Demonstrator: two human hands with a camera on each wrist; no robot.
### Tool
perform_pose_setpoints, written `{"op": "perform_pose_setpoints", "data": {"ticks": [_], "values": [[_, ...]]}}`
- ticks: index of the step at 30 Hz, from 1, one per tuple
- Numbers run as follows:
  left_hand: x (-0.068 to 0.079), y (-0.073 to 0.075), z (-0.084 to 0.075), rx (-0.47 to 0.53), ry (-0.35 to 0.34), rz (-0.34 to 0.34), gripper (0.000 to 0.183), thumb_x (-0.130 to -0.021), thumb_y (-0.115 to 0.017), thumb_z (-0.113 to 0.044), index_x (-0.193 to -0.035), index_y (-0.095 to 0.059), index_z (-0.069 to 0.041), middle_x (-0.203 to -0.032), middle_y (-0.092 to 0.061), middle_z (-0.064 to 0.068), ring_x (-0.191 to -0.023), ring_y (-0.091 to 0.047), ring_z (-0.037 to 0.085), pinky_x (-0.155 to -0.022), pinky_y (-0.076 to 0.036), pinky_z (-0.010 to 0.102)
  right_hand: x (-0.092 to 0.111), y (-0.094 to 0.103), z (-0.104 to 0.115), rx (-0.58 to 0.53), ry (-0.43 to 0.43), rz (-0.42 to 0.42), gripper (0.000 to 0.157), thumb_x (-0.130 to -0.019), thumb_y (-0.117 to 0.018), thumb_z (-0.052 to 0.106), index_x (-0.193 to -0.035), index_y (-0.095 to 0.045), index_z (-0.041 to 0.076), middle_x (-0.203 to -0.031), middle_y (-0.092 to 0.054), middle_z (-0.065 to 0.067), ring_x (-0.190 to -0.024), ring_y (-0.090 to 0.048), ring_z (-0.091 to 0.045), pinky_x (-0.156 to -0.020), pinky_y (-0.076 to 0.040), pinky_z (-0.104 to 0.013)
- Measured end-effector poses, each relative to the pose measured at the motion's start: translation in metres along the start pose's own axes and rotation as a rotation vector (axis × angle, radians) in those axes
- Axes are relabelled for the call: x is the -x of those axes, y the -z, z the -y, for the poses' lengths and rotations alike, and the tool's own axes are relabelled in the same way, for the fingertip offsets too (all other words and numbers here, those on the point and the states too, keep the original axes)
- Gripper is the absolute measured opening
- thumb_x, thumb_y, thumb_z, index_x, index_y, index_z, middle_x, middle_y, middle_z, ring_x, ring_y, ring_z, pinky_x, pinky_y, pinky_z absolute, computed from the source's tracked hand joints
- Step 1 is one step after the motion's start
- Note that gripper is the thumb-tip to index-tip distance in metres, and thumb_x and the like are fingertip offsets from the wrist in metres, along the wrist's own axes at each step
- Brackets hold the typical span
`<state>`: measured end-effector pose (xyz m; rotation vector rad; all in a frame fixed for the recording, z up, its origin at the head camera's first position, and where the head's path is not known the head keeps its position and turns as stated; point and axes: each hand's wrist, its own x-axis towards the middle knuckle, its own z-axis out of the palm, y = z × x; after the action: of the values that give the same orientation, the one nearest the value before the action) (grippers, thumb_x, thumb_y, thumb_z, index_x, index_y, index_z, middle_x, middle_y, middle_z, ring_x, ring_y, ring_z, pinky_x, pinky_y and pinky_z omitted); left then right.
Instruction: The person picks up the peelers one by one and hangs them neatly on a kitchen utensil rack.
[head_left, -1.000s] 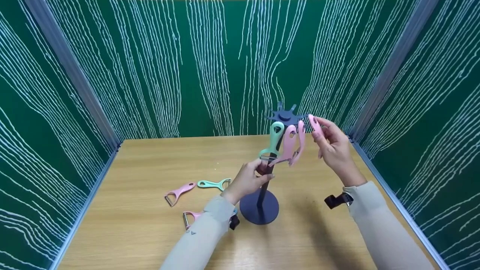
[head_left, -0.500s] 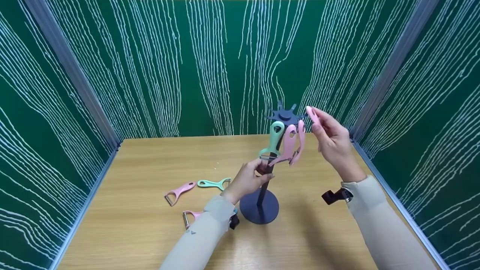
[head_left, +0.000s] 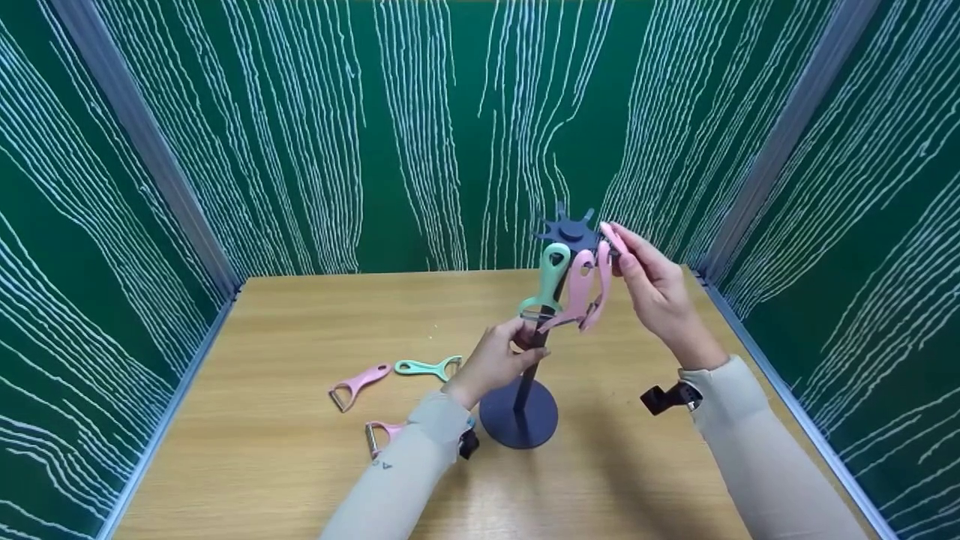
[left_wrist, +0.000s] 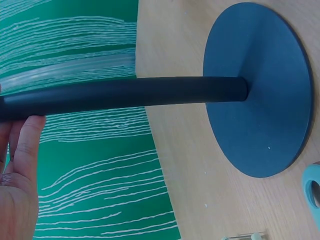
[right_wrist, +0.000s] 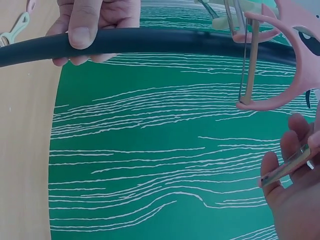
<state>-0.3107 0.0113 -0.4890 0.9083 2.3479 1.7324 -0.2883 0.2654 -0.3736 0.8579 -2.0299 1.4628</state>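
A dark stand with a round base [head_left: 517,427] leans slightly, its spoked hook top [head_left: 571,231] uppermost. My left hand [head_left: 495,360] grips its pole [left_wrist: 125,92] partway up, thumb on one side and fingers on the other. On the hooks hang a mint-green peeler [head_left: 553,274], a pink peeler [head_left: 578,289] and another pink one [head_left: 603,274] seen nearly edge-on. My right hand [head_left: 660,292] pinches a further pink peeler [head_left: 613,237], its handle end close beside a hook on the right. Whether the hook passes through its hole cannot be told. In the right wrist view its blade end [right_wrist: 285,167] lies by my fingers.
Left on the wooden table [head_left: 285,322] lie a pink peeler [head_left: 361,384] and a mint peeler [head_left: 427,368]. Another pink peeler [head_left: 385,430] is partly covered by my left forearm. A turquoise handle [left_wrist: 311,187] shows near the base. Green patterned walls surround the table.
My right hand and its pink peeler rose a little, then moved left and slightly down, up against the hook top. My left hand stays on the pole.
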Motion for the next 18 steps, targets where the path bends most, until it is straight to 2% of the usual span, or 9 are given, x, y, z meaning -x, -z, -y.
{"op": "perform_pose_setpoints", "data": {"ticks": [7,10,12,14,16,18], "values": [[0.0008,0.0006,-0.0004,-0.005,-0.017,0.001,0.013,-0.103,-0.075,-0.012,-0.115,-0.070,-0.007,-0.107,-0.076,0.006,-0.097,-0.070,0.009,-0.085,-0.065,0.029,-0.0011,-0.0026,-0.0026,-0.127,0.007,0.053,0.045,-0.118,-0.038,0.010,-0.156,-0.044,-0.014,-0.156,-0.058,0.019,-0.142,-0.057,0.001,-0.118,-0.043,-0.017],[0.0009,0.0007,-0.0002,-0.009,-0.008,0.001,0.014,-0.104,-0.075,-0.012,-0.115,-0.070,-0.007,-0.108,-0.076,0.006,-0.098,-0.070,0.010,-0.086,-0.066,0.030,-0.0009,-0.0026,-0.0042,-0.093,-0.014,0.045,0.044,-0.118,-0.038,0.010,-0.156,-0.046,-0.012,-0.147,-0.064,0.022,-0.108,-0.067,0.009,-0.095,-0.053,-0.007],[0.0008,0.0009,-0.0006,-0.010,0.005,-0.001,0.013,-0.104,-0.075,-0.013,-0.116,-0.070,-0.008,-0.109,-0.076,0.006,-0.099,-0.070,0.012,-0.087,-0.066,0.032,-0.0015,-0.0028,-0.0049,-0.074,-0.033,0.042,0.044,-0.118,-0.038,0.010,-0.155,-0.046,-0.012,-0.139,-0.067,0.023,-0.087,-0.062,0.007,-0.075,-0.053,-0.009],[0.0009,0.0007,-0.0013,-0.013,0.020,-0.003,0.014,-0.104,-0.075,-0.013,-0.116,-0.070,-0.008,-0.110,-0.076,0.005,-0.101,-0.071,0.013,-0.088,-0.066,0.033,-0.0020,-0.0034,-0.0055,-0.059,-0.061,0.038,0.044,-0.117,-0.039,0.010,-0.154,-0.045,-0.013,-0.134,-0.068,0.024,-0.082,-0.057,0.004,-0.068,-0.049,-0.012],[0.0009,0.0004,-0.0017,-0.018,0.033,-0.004,0.014,-0.104,-0.075,-0.014,-0.116,-0.070,-0.009,-0.111,-0.076,0.005,-0.102,-0.071,0.013,-0.088,-0.066,0.034,-0.0032,-0.0045,-0.0059,-0.075,-0.084,0.041,0.044,-0.117,-0.039,0.009,-0.155,-0.045,-0.013,-0.138,-0.067,0.023,-0.102,-0.063,0.000,-0.081,-0.054,-0.014],[0.0012,0.0001,-0.0021,-0.020,0.039,-0.004,0.015,-0.104,-0.075,-0.014,-0.117,-0.070,-0.009,-0.112,-0.076,0.004,-0.103,-0.071,0.013,-0.088,-0.066,0.034,-0.0040,-0.0056,-0.0063,-0.106,-0.112,0.045,0.045,-0.117,-0.040,0.010,-0.156,-0.045,-0.011,-0.143,-0.065,0.022,-0.121,-0.062,-0.002,-0.097,-0.053,-0.015]]}}
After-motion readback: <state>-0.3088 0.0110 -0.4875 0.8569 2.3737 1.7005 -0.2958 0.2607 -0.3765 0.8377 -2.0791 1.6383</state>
